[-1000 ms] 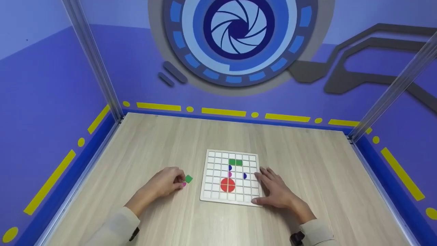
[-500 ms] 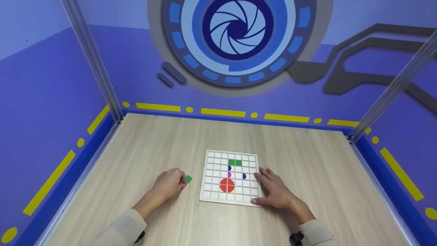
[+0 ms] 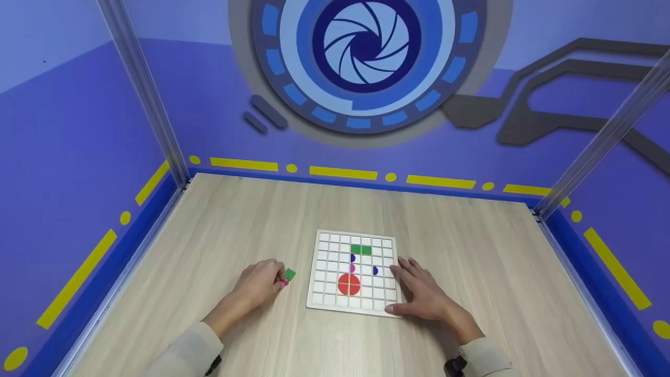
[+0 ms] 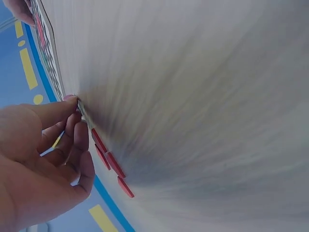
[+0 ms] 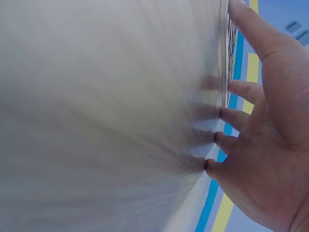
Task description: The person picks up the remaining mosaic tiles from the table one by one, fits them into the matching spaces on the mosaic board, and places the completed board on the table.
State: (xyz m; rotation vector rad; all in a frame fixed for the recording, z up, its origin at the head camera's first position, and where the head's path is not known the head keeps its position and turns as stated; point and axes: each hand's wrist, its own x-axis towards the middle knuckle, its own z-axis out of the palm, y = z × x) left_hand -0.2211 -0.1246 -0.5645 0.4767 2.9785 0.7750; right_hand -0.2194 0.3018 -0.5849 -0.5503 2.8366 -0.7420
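My left hand (image 3: 259, 281) is left of the white grid board (image 3: 325, 299), fingers curled down at the table. Its thumb and fingertip pinch a small pink piece (image 4: 70, 97), mostly covered by them. Right beside those fingertips lies a green square tile (image 3: 290, 274). My right hand (image 3: 423, 293) rests spread along the board's right edge, thumb on the near corner. Set in the grid are two green squares (image 3: 361, 250), a red circle of quarter pieces (image 3: 349, 284), a pink half-round piece (image 3: 352, 268) and two dark blue half-round pieces (image 3: 375, 270).
In the left wrist view, several red pieces (image 4: 116, 164) lie on the table by the left hand; the head view hides them behind it. The wooden tabletop (image 3: 251, 209) runs back to a blue patterned wall (image 3: 209, 104), with metal posts (image 3: 152, 104) at the corners.
The left hand has shifted slightly right, and its thumb and fingers have closed in on the pink piece. The right hand and board stay put.
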